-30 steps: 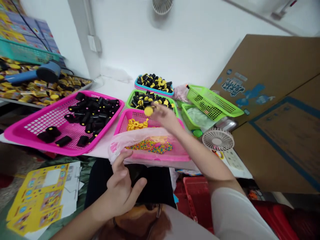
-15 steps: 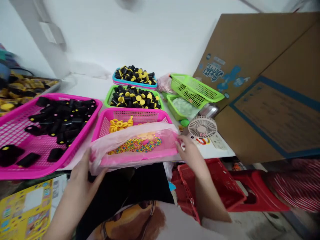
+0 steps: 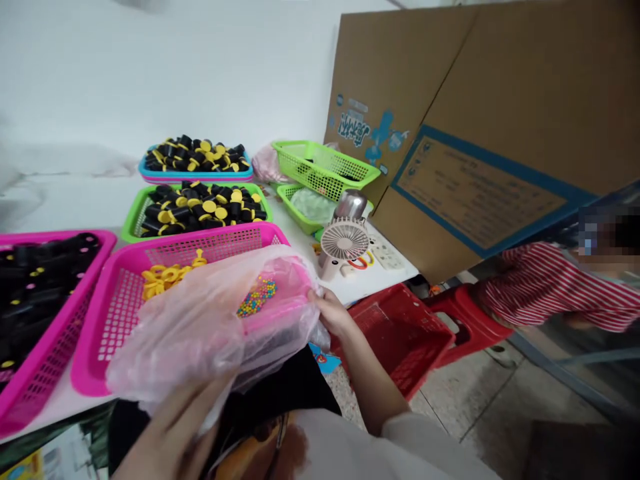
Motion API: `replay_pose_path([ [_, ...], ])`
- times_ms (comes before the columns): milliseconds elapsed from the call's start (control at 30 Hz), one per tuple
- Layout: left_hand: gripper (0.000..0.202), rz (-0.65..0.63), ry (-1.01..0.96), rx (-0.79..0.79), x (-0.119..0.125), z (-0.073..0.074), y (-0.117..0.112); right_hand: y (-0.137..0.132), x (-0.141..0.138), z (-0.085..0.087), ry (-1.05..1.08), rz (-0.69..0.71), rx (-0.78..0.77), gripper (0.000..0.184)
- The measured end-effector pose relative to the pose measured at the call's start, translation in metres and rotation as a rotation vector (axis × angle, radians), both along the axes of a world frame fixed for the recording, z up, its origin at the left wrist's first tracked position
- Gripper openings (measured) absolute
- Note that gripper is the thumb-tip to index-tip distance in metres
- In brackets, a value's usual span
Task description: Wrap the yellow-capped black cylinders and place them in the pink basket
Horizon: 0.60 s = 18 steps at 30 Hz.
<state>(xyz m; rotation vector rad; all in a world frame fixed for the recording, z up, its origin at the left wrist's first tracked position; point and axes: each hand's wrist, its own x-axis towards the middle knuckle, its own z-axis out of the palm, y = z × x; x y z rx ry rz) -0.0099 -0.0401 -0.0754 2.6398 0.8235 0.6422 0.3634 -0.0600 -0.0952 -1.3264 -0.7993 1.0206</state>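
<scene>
A translucent plastic bag [image 3: 185, 327] lies around a small pink tray [image 3: 287, 293] that holds tiny multicoloured beads [image 3: 257, 298]. My right hand [image 3: 333, 313] is closed on the bag at the tray's right end, where some of the plastic bunches below the fingers. Low in the view, my left hand [image 3: 175, 427] pinches the bag's near edge, slightly blurred. Behind and under the bag is a pink basket [image 3: 90, 333], with yellow plastic pieces [image 3: 167, 277] in its far left part. The plastic covers much of the tray and some of the beads.
Black-and-yellow caps fill a green basket [image 3: 133, 217] and a blue tray [image 3: 200, 176] behind. Another pink basket [image 3: 60, 363] with black parts is at left. Right of me are a small fan [image 3: 345, 239], a red crate [image 3: 400, 340], a large carton [image 3: 450, 100] and a person in a striped shirt [image 3: 545, 283].
The view has turned right. My left hand has come down and toward me with the bag's edge, and the plastic now covers more of the tray and beads. My right hand stays at the tray's right end.
</scene>
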Motion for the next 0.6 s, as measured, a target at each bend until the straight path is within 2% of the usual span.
replay_pose_path([
  [67, 0.065, -0.119, 0.053, 0.040, 0.029, 0.020, -0.006, -0.008, -0.001, 0.004, -0.043, -0.011, -0.003, 0.063],
  [167, 0.068, -0.229, 0.077, 0.124, 0.060, 0.047, -0.008, -0.023, -0.001, 0.011, -0.122, -0.062, 0.020, 0.052],
  [267, 0.090, -0.347, 0.143, 0.437, 0.072, 0.061, 0.001, -0.039, -0.001, 0.020, -0.180, -0.124, 0.075, 0.046],
  [333, 0.101, -0.305, 0.217, 0.635, 0.071, 0.063, 0.015, -0.047, -0.002, 0.028, -0.222, -0.151, 0.147, 0.041],
  [400, 0.100, -0.223, 0.285, 0.719, 0.067, 0.062, 0.034, -0.052, -0.005, 0.038, -0.283, -0.150, 0.241, 0.036],
  [467, 0.092, -0.210, 0.337, 0.693, 0.062, 0.061, 0.055, -0.051, -0.011, 0.050, -0.362, -0.100, 0.340, 0.034],
  [500, 0.088, -0.244, 0.351, 0.648, 0.061, 0.061, 0.066, -0.047, -0.015, 0.056, -0.447, -0.034, 0.404, 0.032],
  [600, 0.064, -0.346, 0.293, 0.410, 0.062, 0.062, 0.088, -0.028, -0.037, 0.073, -0.900, 0.267, 0.630, 0.029],
])
